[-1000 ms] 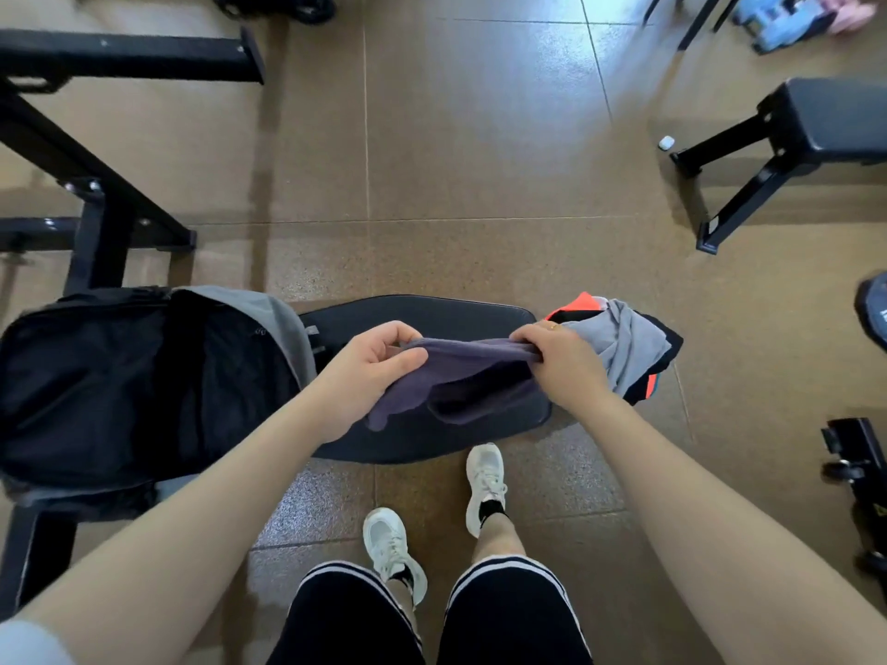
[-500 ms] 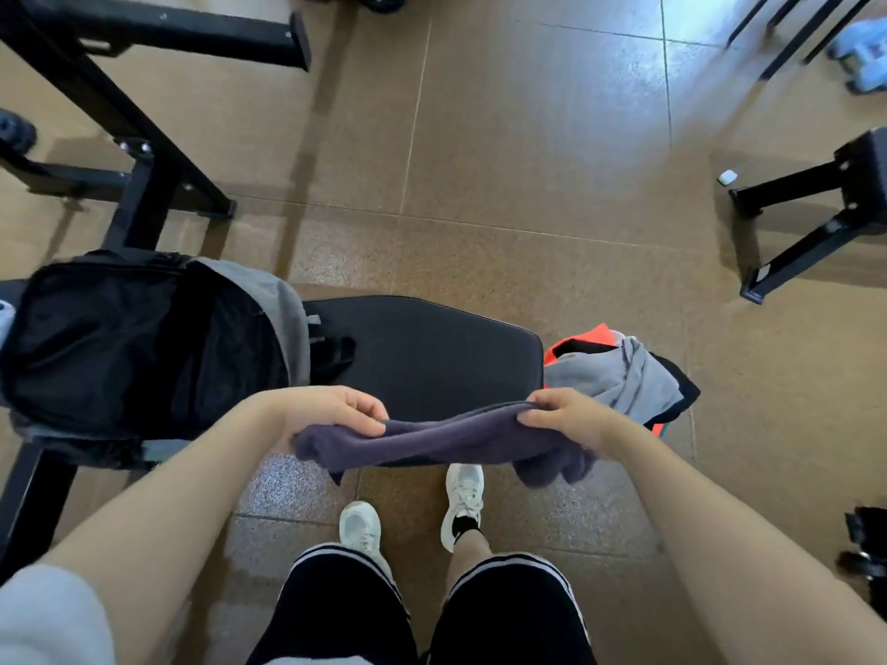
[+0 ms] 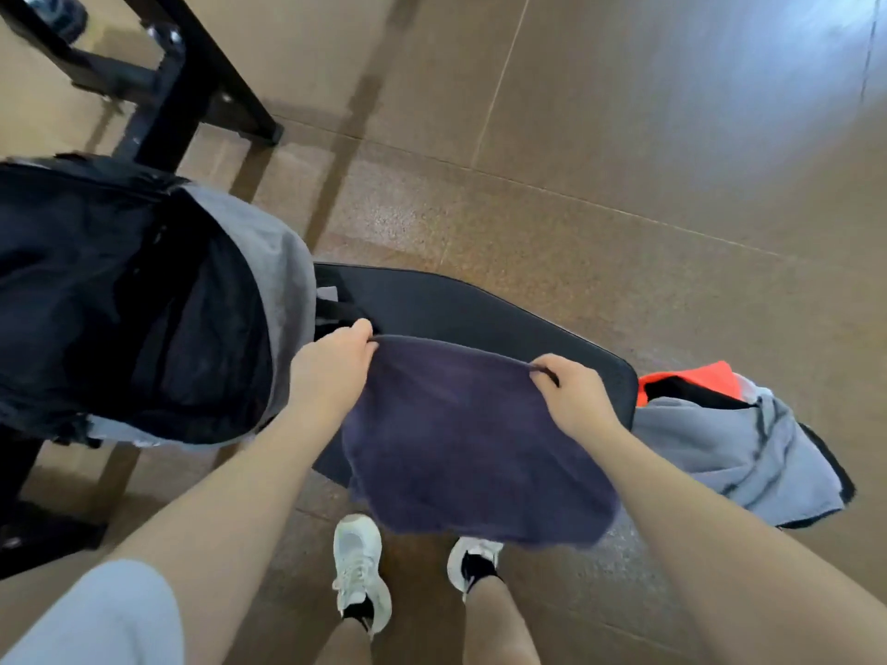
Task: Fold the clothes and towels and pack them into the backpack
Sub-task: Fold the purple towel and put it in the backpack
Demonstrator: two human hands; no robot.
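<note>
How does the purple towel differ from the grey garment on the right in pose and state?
The purple towel is held up by its top edge between the left hand and right hand, hanging spread; the grey garment lies crumpled and untouched. The towel hangs over the near edge of the bench pad; the garment drapes off the pad's right end, atop orange and black clothing. Neither is in the backpack.

Both hands pinch the top edge of a dark purple towel, left hand and right hand apart, so it hangs before the black bench pad. The open backpack rests at the pad's left end, and a heap of grey and orange clothes at its right end.
</note>
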